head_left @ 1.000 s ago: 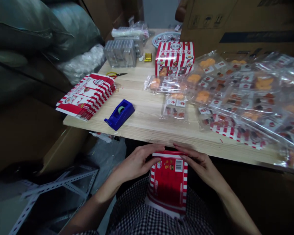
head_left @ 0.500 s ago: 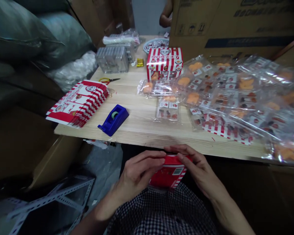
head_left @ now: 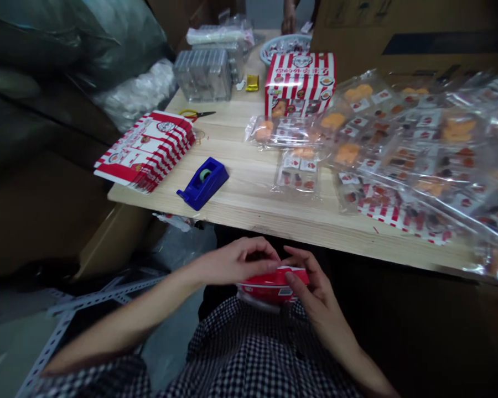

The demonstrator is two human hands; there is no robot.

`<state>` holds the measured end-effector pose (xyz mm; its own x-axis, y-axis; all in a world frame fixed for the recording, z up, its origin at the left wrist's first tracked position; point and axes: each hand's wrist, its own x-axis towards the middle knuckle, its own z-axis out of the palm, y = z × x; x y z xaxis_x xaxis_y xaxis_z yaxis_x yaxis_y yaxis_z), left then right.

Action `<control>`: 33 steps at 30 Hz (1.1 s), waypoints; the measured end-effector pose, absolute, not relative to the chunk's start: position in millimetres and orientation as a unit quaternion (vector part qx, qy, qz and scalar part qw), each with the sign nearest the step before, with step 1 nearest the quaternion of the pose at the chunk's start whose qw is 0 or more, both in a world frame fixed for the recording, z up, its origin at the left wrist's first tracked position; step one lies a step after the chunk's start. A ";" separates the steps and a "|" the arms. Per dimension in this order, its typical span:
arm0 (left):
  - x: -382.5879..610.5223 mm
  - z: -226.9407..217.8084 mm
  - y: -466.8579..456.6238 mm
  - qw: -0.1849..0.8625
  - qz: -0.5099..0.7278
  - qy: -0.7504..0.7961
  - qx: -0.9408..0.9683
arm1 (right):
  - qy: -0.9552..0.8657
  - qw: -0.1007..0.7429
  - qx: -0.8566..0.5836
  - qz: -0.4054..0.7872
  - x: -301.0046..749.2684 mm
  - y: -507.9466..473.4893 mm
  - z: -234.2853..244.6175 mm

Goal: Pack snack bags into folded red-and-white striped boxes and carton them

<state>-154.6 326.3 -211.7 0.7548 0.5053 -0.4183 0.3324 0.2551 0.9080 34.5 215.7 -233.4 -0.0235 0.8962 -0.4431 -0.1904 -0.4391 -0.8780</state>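
Note:
A red and white cardboard box [head_left: 269, 292] is between my two hands, just below the table's front edge and close to my lap. My left hand [head_left: 247, 260] is closed on its top left side, the fingers curled over the upper edge. Around its right end my right hand [head_left: 309, 279] is wrapped, thumb on the near face and fingers behind. The far side of the box is hidden. On the table stand a red-striped box [head_left: 301, 83], a stack of flat striped boxes [head_left: 149, 146] and a blue tape dispenser [head_left: 204, 183].
Clear-wrapped packs [head_left: 419, 143] with orange pieces cover the table's right side. Yellow-handled scissors [head_left: 197, 114], clear plastic cases [head_left: 203, 74] and a bowl of small packets [head_left: 265, 52] lie farther back. Another person's hand [head_left: 289, 22] is behind the bowl. A large carton [head_left: 357, 33] stands at back right.
The view has shifted, so the table appears higher and to the right. The box in my hands has tilted, showing more of its top and less of its near face. My left fingers have curled inward.

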 end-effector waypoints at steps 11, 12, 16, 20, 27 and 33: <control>-139.0 -237.6 330.5 0.852 -0.093 0.342 0.386 | -0.415 0.417 -0.580 0.564 32.8 201.0 -236.0; -139.5 -239.0 325.9 0.856 -0.088 0.354 0.366 | -0.419 0.419 -0.576 0.563 33.8 201.9 -236.2; -139.7 -245.5 313.5 0.865 -0.053 0.388 0.313 | -0.436 0.419 -0.559 0.567 36.6 206.0 -236.1; -143.4 -244.4 319.9 0.832 -0.024 0.403 0.380 | -0.465 0.404 -0.521 0.591 41.0 211.6 -238.8; -179.6 -219.8 314.4 0.556 0.107 0.392 0.725 | -0.434 0.438 -0.575 0.539 50.5 221.3 -263.4; -192.1 -227.7 309.6 0.595 0.119 0.402 0.686 | -0.527 0.399 -0.531 0.530 59.3 244.7 -251.7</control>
